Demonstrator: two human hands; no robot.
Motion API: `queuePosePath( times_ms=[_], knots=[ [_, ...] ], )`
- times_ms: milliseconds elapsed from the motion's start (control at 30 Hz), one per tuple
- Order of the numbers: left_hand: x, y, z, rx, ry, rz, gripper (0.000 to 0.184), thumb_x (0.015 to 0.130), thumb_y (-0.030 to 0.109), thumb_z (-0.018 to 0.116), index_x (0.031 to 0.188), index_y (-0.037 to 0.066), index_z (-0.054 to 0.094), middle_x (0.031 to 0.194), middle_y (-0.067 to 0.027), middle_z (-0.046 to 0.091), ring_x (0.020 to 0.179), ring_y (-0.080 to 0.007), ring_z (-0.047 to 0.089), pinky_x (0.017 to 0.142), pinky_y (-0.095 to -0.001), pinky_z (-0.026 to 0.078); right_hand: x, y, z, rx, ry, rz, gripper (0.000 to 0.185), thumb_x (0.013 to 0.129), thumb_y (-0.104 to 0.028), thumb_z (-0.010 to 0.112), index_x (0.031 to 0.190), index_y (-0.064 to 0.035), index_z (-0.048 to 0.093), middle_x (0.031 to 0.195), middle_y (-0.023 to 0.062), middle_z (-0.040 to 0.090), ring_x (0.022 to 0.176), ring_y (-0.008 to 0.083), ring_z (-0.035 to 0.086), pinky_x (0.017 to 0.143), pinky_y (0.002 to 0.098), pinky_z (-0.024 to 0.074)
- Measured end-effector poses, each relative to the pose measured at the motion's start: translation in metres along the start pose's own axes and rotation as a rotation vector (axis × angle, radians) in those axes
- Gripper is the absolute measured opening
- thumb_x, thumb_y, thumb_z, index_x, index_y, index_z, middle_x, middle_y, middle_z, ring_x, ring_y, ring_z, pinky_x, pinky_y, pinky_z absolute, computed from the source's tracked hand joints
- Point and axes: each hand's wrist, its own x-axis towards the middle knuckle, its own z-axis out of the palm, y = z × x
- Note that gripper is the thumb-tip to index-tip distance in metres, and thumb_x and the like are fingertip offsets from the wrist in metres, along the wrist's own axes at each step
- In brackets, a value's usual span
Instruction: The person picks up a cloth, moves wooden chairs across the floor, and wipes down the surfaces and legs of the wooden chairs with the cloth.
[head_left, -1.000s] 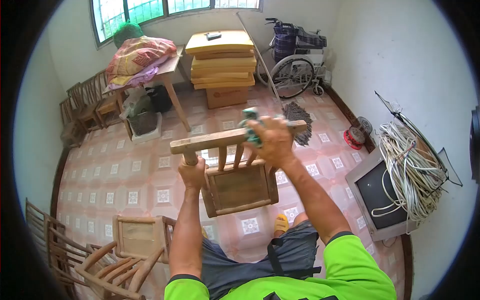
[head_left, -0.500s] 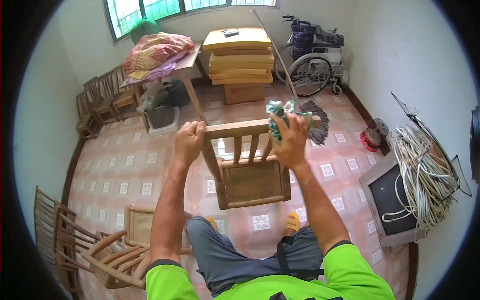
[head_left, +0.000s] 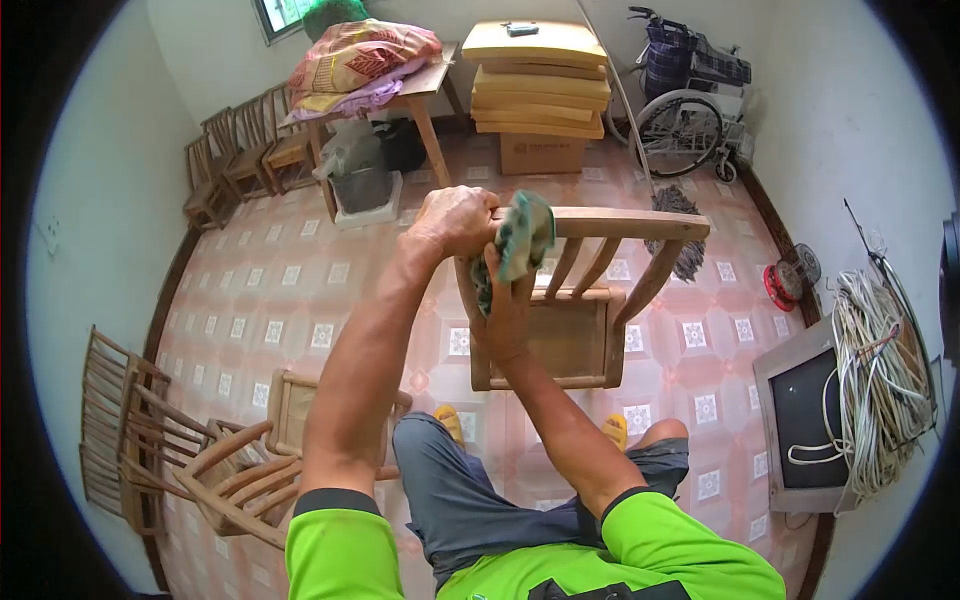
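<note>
A wooden chair (head_left: pixel 630 222) is held up in front of me, its slatted back toward me and its seat lower down. My left hand (head_left: pixel 455 220) is closed around the left end of the top rail. Against that same end, my right hand (head_left: pixel 508 310) presses a green and white cloth (head_left: pixel 527 237), close beside the left hand. The cloth is bunched over the rail and the upper left post. Part of the right hand's fingers is hidden behind it.
More wooden chairs (head_left: pixel 225 480) lie at the lower left, others along the back wall. A table (head_left: pixel 425 125) bears a bundle; yellow slabs (head_left: pixel 540 85), a folded wheelchair (head_left: pixel 685 120) and a mop (head_left: pixel 678 215) stand behind. Coiled cable (head_left: pixel 880 390) drapes over a television (head_left: pixel 805 420) at right.
My right hand has slid the cloth along the top rail from its right end to its left end. The view has shifted, so the room appears further right.
</note>
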Motion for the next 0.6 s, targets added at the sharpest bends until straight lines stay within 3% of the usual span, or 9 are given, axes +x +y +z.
queuePosePath(
  times_ms=[133, 267, 367, 433, 500, 533, 600],
  knots=[
    [-0.015, 0.018, -0.008, 0.016, -0.093, 0.056, 0.079, 0.090, 0.077, 0.048, 0.089, 0.003, 0.076, 0.082, -0.0235, 0.072, 0.085, -0.0399, 0.072, 0.080, -0.0469, 0.055, -0.031, 0.025, 0.000, 0.126, -0.120, 0.102, 0.057, 0.091, 0.004, 0.056, 0.146, -0.0018, 0.045, 0.139, 0.0255, 0.047, 0.131, 0.0440, 0.044, 0.112, 0.0502, 0.0347],
    [-0.020, 0.032, 0.002, 0.027, -0.021, -0.014, 0.090, 0.091, 0.082, 0.042, 0.088, -0.001, 0.076, 0.084, -0.0261, 0.072, 0.087, -0.0407, 0.072, 0.082, -0.0481, 0.055, -0.031, 0.013, -0.008, 0.152, -0.066, 0.153, 0.050, 0.098, -0.004, 0.054, 0.147, -0.0028, 0.043, 0.135, 0.0233, 0.050, 0.128, 0.0413, 0.046, 0.111, 0.0503, 0.0354],
    [-0.021, 0.020, 0.006, 0.014, 0.026, -0.105, 0.090, 0.093, 0.080, 0.040, 0.089, -0.003, 0.077, 0.087, -0.0268, 0.073, 0.090, -0.0419, 0.072, 0.082, -0.0502, 0.055, -0.010, -0.007, -0.011, 0.281, -0.091, 0.176, 0.064, 0.088, 0.000, 0.061, 0.149, -0.0034, 0.044, 0.142, 0.0280, 0.043, 0.134, 0.0476, 0.040, 0.114, 0.0512, 0.0331],
    [-0.025, 0.010, 0.009, 0.003, 0.070, -0.168, 0.089, 0.094, 0.078, 0.040, 0.091, -0.002, 0.077, 0.088, -0.0272, 0.073, 0.091, -0.0418, 0.072, 0.082, -0.0508, 0.055, -0.019, -0.013, 0.007, 0.299, -0.083, 0.174, 0.063, 0.090, -0.002, 0.063, 0.150, -0.0061, 0.046, 0.143, 0.0289, 0.043, 0.133, 0.0486, 0.040, 0.113, 0.0516, 0.0336],
    [-0.026, 0.010, 0.011, 0.030, 0.119, -0.179, 0.087, 0.094, 0.077, 0.041, 0.091, -0.002, 0.076, 0.088, -0.0265, 0.073, 0.090, -0.0415, 0.072, 0.082, -0.0509, 0.055, -0.032, -0.021, 0.018, -0.034, -0.155, 0.058, 0.065, 0.092, -0.004, 0.063, 0.154, -0.0076, 0.042, 0.137, 0.0280, 0.049, 0.129, 0.0489, 0.043, 0.110, 0.0539, 0.0351],
    [-0.025, 0.009, 0.011, 0.059, 0.104, -0.196, 0.085, 0.095, 0.076, 0.040, 0.094, -0.001, 0.077, 0.091, -0.0260, 0.074, 0.094, -0.0410, 0.072, 0.085, -0.0496, 0.055, -0.038, -0.016, 0.022, 0.039, -0.125, 0.018, 0.073, 0.088, 0.000, 0.064, 0.156, -0.0126, 0.041, 0.142, 0.0308, 0.046, 0.132, 0.0536, 0.039, 0.112, 0.0559, 0.0324],
    [-0.021, 0.009, 0.013, 0.106, 0.068, -0.210, 0.084, 0.096, 0.075, 0.038, 0.095, 0.001, 0.079, 0.091, -0.0234, 0.075, 0.096, -0.0386, 0.073, 0.086, -0.0476, 0.056, -0.059, -0.006, 0.021, 0.065, -0.169, 0.045, 0.074, 0.087, 0.003, 0.062, 0.156, -0.0135, 0.041, 0.144, 0.0308, 0.044, 0.133, 0.0538, 0.038, 0.113, 0.0564, 0.0317]
  ],
)
